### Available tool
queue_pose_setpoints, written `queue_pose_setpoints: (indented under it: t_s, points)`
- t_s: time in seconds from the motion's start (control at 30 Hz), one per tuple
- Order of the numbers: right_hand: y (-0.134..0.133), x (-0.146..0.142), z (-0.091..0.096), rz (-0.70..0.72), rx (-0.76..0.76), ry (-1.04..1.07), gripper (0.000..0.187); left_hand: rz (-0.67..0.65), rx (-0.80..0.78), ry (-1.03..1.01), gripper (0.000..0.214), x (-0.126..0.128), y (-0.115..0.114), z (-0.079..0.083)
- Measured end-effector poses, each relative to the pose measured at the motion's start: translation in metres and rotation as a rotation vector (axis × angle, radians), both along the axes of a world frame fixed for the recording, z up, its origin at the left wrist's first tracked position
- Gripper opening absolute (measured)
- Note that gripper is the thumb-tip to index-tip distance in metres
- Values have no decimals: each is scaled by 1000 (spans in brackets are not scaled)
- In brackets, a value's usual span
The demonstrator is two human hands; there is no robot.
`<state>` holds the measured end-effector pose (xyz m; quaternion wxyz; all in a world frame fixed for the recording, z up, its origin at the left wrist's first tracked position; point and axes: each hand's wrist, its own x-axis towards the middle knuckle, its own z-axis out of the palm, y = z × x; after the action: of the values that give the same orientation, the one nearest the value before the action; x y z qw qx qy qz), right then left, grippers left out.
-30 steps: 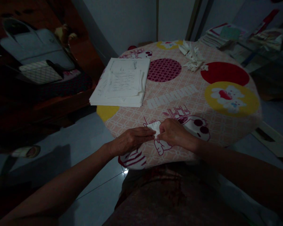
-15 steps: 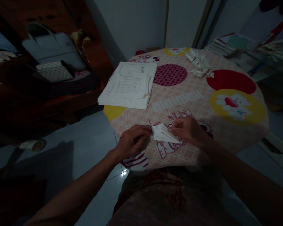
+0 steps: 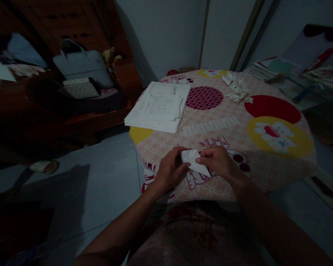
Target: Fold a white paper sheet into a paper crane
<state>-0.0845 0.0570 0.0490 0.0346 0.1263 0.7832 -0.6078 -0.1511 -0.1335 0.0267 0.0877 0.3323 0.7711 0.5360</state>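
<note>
A small folded piece of white paper (image 3: 194, 159) with faint writing is between my two hands, over the near edge of the table. My left hand (image 3: 170, 168) grips its left side, thumb on top and fingers underneath. My right hand (image 3: 218, 160) pinches the right edge between thumb and fingertips. A pointed corner of the paper sticks out toward the lower right. Beyond my hands, to the left, lies a stack of white paper sheets (image 3: 158, 105), smaller printed sheets on top.
The round table wears a patterned cloth (image 3: 211, 127). Folded white paper pieces (image 3: 236, 88) are heaped at its far side. Books and papers (image 3: 266, 70) sit at the far right. On the left, a wooden bench (image 3: 105, 114) carries a pale handbag (image 3: 83, 66) and a checked purse (image 3: 81, 88).
The paper has gone from a triangular shape with an open fold to a flatter piece. My left hand has moved over its edge, thumb now on top. The view has shifted slightly.
</note>
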Motion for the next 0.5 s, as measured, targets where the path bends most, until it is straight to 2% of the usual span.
queue_pose_setpoints:
  t_s: [0.1,0.2,0.27,0.37,0.5]
  points:
    - [-8,6,-2,-138,-190,79,23,10,360,-395,61,2,10,6]
    - [-17,10,-2,-305,-286,187,22,50,578,-572,65,2,23,16]
    - [-21,11,-1,-373,-326,250,22,42,625,-610,62,3,31,22]
    - [-21,11,0,-376,-314,312,22,1,622,-588,60,5,39,28]
    - [-11,13,3,-305,-94,348,27,32,486,-338,58,7,42,33]
